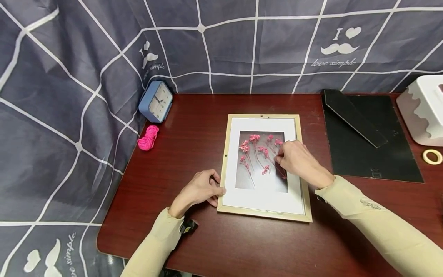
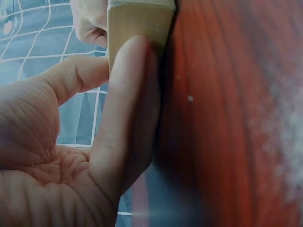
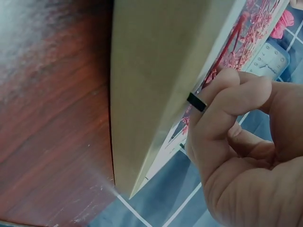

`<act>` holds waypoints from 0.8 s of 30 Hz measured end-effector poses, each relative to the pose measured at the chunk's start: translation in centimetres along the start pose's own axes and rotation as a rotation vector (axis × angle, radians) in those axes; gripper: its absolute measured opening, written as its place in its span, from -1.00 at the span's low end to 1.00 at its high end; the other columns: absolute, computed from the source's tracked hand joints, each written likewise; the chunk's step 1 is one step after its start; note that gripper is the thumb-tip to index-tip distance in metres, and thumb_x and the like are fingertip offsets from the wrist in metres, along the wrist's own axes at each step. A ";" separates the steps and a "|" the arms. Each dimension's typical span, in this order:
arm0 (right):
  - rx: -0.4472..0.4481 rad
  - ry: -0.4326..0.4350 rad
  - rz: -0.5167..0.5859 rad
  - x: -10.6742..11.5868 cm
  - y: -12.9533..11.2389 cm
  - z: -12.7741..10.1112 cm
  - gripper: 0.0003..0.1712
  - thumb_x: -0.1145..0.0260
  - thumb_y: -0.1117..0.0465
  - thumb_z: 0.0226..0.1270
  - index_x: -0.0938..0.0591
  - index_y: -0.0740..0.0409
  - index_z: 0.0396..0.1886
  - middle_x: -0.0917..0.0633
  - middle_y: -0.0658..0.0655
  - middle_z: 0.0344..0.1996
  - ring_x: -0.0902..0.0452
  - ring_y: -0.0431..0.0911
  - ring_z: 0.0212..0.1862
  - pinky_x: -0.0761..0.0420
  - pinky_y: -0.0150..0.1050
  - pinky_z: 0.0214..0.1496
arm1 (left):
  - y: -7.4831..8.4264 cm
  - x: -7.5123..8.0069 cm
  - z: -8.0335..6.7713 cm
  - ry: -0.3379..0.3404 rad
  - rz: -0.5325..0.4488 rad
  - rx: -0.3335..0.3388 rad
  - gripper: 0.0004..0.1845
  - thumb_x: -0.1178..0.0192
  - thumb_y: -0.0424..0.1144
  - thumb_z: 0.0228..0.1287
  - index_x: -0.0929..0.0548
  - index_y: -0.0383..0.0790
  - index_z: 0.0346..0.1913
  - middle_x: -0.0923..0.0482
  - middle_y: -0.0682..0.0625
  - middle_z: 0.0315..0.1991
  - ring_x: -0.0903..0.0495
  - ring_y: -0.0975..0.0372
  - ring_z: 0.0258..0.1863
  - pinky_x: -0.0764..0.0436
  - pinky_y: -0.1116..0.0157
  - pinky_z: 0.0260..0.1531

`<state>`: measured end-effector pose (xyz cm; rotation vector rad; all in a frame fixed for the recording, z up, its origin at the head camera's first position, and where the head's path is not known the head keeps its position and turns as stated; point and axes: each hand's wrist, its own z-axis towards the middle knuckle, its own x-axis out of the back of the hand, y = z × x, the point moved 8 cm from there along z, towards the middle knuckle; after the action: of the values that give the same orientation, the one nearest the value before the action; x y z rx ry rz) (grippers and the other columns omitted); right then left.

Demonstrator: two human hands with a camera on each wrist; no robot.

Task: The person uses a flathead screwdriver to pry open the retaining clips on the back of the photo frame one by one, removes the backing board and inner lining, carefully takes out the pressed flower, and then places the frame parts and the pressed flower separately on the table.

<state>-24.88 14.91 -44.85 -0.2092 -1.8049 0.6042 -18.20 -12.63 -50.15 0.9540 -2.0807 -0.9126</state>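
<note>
A light wooden picture frame (image 1: 226, 154) lies flat on the dark red table (image 1: 194, 127). It has a white mat and pink dried flowers (image 1: 254, 148) in its window. My left hand (image 1: 217, 190) rests at the frame's lower left edge. In the left wrist view one straight finger of the left hand (image 2: 123, 109) presses along the frame's side (image 2: 139, 21). My right hand (image 1: 279, 157) is over the flowers, fingers curled, pinching a stem. The right wrist view shows the right hand (image 3: 222, 85) at the red stems (image 3: 236, 33) beside the frame's edge (image 3: 156, 71).
A blue alarm clock (image 1: 156, 101) and a pink cord bundle (image 1: 148, 139) sit at the back left. The black frame backing (image 1: 367, 134) lies to the right. Further right are a white box (image 1: 423, 109) and a tape roll (image 1: 432, 156). A checked cloth (image 1: 242, 46) hangs behind.
</note>
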 end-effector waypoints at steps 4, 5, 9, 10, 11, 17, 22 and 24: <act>-0.024 0.017 -0.025 -0.9 1.6 1.0 -0.65 -0.40 0.28 0.44 -0.71 0.10 -0.63 -0.51 -0.03 -0.73 -0.37 -0.14 -0.56 -0.34 -0.28 -0.53 | 0.2 0.0 -0.1 -0.001 0.001 -0.002 -0.70 -0.45 -0.39 0.34 -0.56 -0.40 -0.03 -0.69 -0.09 -0.45 -0.77 0.20 -0.61 -0.90 0.15 -0.50; -0.019 0.026 -0.030 -1.4 2.3 1.4 -0.63 -0.39 0.27 0.42 -0.67 0.07 -0.66 -0.48 -0.04 -0.73 -0.35 -0.15 -0.56 -0.32 -0.27 -0.54 | 0.2 0.0 -0.1 -0.002 0.000 -0.003 -0.70 -0.45 -0.39 0.34 -0.56 -0.40 -0.03 -0.69 -0.09 -0.45 -0.77 0.20 -0.61 -0.90 0.15 -0.50; -0.037 0.013 -0.021 -1.7 2.8 1.8 -0.63 -0.38 0.26 0.41 -0.64 0.07 -0.66 -0.48 -0.02 -0.70 -0.36 -0.11 -0.53 -0.33 -0.25 -0.52 | 0.2 -0.1 -0.2 -0.003 -0.008 -0.005 -0.70 -0.45 -0.39 0.33 -0.55 -0.41 -0.04 -0.70 -0.09 -0.45 -0.77 0.20 -0.61 -0.90 0.14 -0.49; -0.049 0.003 -0.010 -1.6 2.7 1.7 -0.64 -0.37 0.26 0.43 -0.65 0.09 -0.64 -0.50 0.00 -0.69 -0.37 -0.11 -0.53 -0.34 -0.25 -0.52 | 0.3 0.0 -0.2 -0.004 -0.008 -0.005 -0.70 -0.45 -0.39 0.33 -0.55 -0.41 -0.04 -0.70 -0.09 -0.45 -0.77 0.20 -0.61 -0.90 0.14 -0.49; -0.056 -0.009 0.013 -1.4 2.4 1.4 -0.67 -0.37 0.27 0.45 -0.69 0.13 -0.59 -0.54 0.03 -0.67 -0.40 -0.08 -0.51 -0.35 -0.26 -0.52 | 0.2 0.0 -0.2 -0.004 -0.008 -0.006 -0.70 -0.45 -0.39 0.33 -0.55 -0.41 -0.03 -0.70 -0.09 -0.44 -0.77 0.20 -0.61 -0.90 0.14 -0.49; -0.101 -0.030 0.082 -0.2 1.0 0.3 -0.71 -0.37 0.26 0.52 -0.76 0.22 -0.46 -0.58 0.05 -0.63 -0.44 -0.08 -0.49 -0.37 -0.30 -0.51 | 0.1 0.3 -0.4 0.005 -0.013 0.011 -0.65 -0.49 -0.34 0.31 -0.57 -0.41 0.00 -0.71 -0.11 -0.44 -0.80 0.19 -0.59 -0.91 0.17 -0.46; -0.075 0.005 0.113 0.3 1.1 -0.1 -0.65 -0.37 0.27 0.50 -0.69 0.15 -0.58 -0.43 -0.03 -0.71 -0.34 -0.14 -0.57 -0.29 -0.31 -0.53 | 0.1 0.4 -0.5 -0.009 -0.012 -0.001 -0.64 -0.50 -0.33 0.33 -0.59 -0.42 0.02 -0.71 -0.11 -0.44 -0.81 0.19 -0.57 -0.91 0.17 -0.44; -0.060 0.023 0.122 0.6 1.0 -0.3 -0.68 -0.37 0.28 0.49 -0.70 0.16 -0.56 -0.46 -0.03 -0.70 -0.35 -0.14 -0.57 -0.30 -0.32 -0.54 | 0.0 0.4 -0.5 -0.015 -0.013 -0.006 -0.65 -0.50 -0.33 0.35 -0.59 -0.42 0.02 -0.71 -0.10 -0.44 -0.80 0.20 -0.57 -0.92 0.16 -0.43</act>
<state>-24.96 16.13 -44.84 -0.3681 -1.7988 0.6314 -18.04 -13.08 -49.78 0.9612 -2.0855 -0.9341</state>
